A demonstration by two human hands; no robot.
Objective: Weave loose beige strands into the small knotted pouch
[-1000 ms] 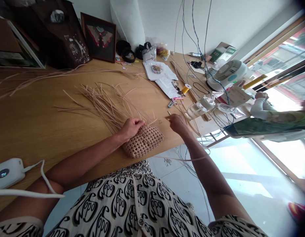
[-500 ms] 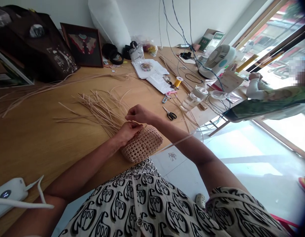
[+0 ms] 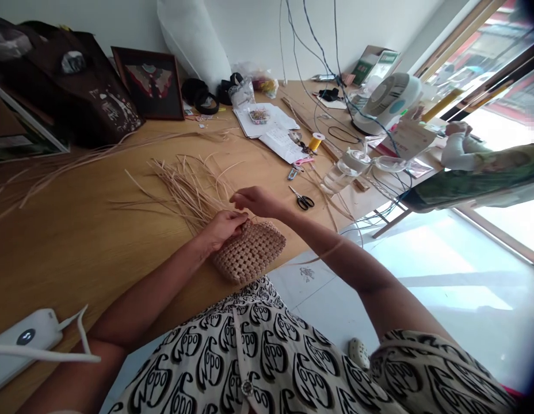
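Note:
A small woven straw piece (image 3: 252, 250) lies at the near edge of the wooden table (image 3: 77, 241). My left hand (image 3: 224, 226) is closed on its upper edge, pinning it down. Just above it, my right hand (image 3: 255, 201) pinches a thin straw strand that trails off past the table edge to the right. A fan of loose straw strands (image 3: 187, 184) spreads out from the woven piece toward the far left.
Black-handled scissors (image 3: 302, 199), a yellow thread spool (image 3: 316, 141), papers (image 3: 278, 135), a glass jug (image 3: 342, 171) and a white fan (image 3: 388, 100) lie to the right. Another person's sleeved arm (image 3: 478, 167) rests at the far right. A white device (image 3: 21, 345) with a cable sits near left.
My right hand came back from the table's right side to the woven piece, now pinching a strand beside my left hand. The view shifted slightly.

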